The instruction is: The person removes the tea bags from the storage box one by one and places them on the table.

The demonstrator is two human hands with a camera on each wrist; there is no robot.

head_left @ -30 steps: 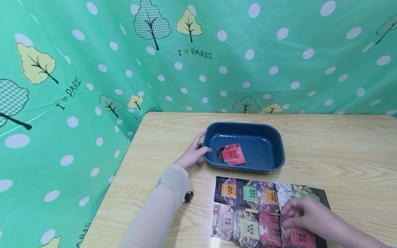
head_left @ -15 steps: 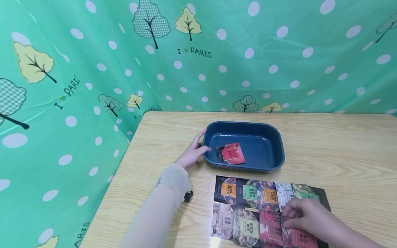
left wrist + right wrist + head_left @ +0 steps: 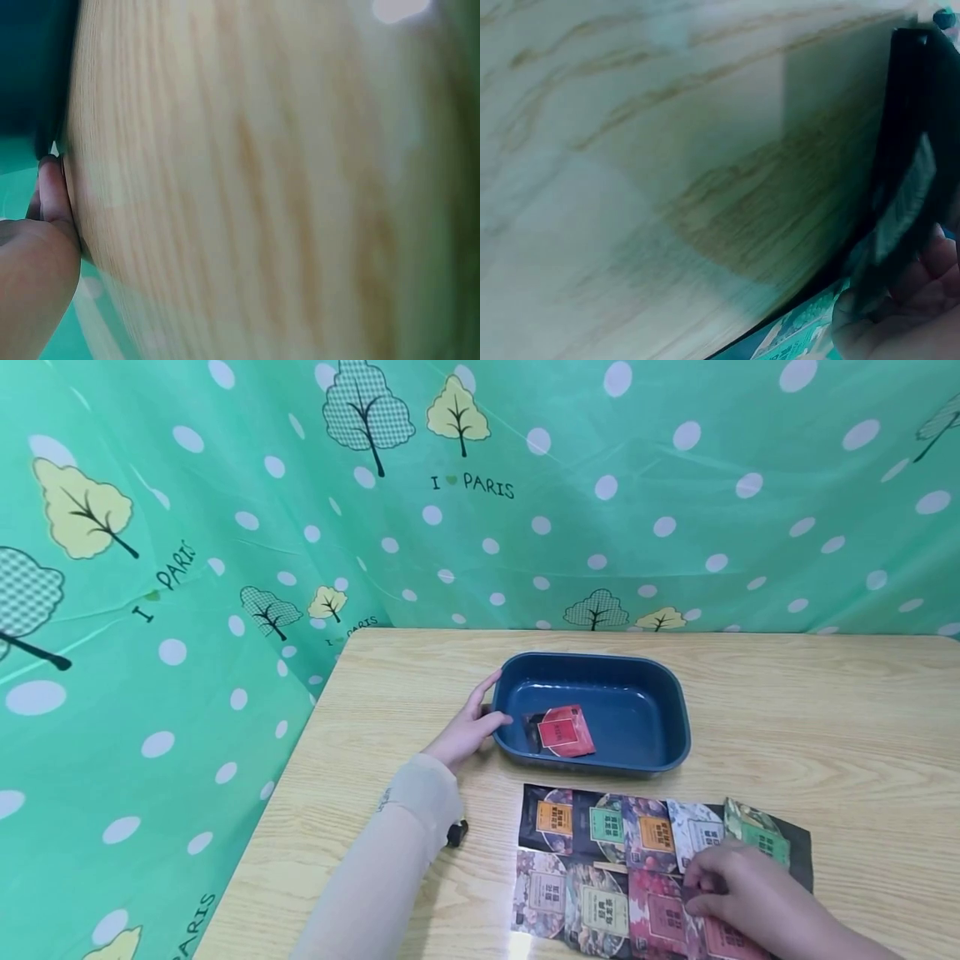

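Observation:
My left hand point(image 3: 465, 735) rests on the left end of a dark blue rectangular basin point(image 3: 678, 727), thumb at its rim and index finger stretched along the outside. Inside the basin lies a red tea sachet point(image 3: 567, 731). My right hand point(image 3: 738, 889) pinches the left edge of a dark red tea sachet point(image 3: 731, 941) at the lower right of the laid-out sachets, and covers part of it. The right wrist view shows the dark back of a sachet point(image 3: 911, 150) lifted at the fingers. Beside this hand lies a green-labelled sachet point(image 3: 765, 839), tilted over a black one.
Several more tea sachets point(image 3: 600, 902) lie in two overlapping rows in front of the basin. A small black object point(image 3: 457, 833) sits by the left sleeve. The wood-grain table point(image 3: 825, 718) ends at a green patterned curtain point(image 3: 660, 460).
The green-labelled sachet has shifted right and tilted, showing more of itself. The dark red sachet has slid slightly right and down with my right hand. My left hand has stayed on the basin.

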